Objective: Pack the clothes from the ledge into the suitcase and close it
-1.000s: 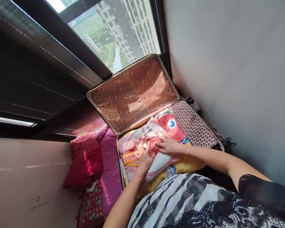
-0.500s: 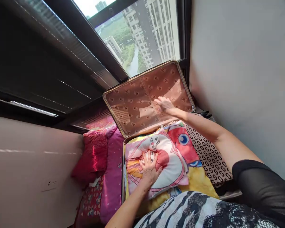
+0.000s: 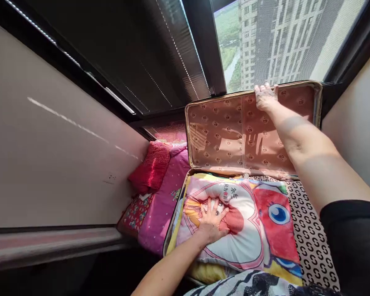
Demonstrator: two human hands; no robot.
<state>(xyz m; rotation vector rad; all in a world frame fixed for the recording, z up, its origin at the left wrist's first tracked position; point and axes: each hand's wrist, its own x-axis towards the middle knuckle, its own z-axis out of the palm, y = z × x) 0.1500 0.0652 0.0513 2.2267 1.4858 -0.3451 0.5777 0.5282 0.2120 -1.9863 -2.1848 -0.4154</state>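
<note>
My left hand (image 3: 212,222) presses down on a printed pillow (image 3: 246,242), its fingers spread and sinking into the fabric. The pillow shows a cartoon figure and a heart outline. It lies on a yellow and red blanket (image 3: 279,230) in the lower half of a suitcase, whose side edge (image 3: 172,224) shows at the left. Behind the pillow the suitcase lid (image 3: 228,135) stands raised, its pink patterned lining facing me. My right hand (image 3: 266,98) is at the lid's top edge, fingers hooked over the rim.
A patterned brown cloth (image 3: 311,230) lies right of the blanket. Left of the suitcase are purple bedding (image 3: 163,205) and a red pillow (image 3: 152,166). A window (image 3: 265,45) is directly behind the lid, with walls on both sides.
My right hand has moved up from in front of the lining to the lid's top edge. The lid looks more upright. My left hand stays on the pillow; the view has turned left.
</note>
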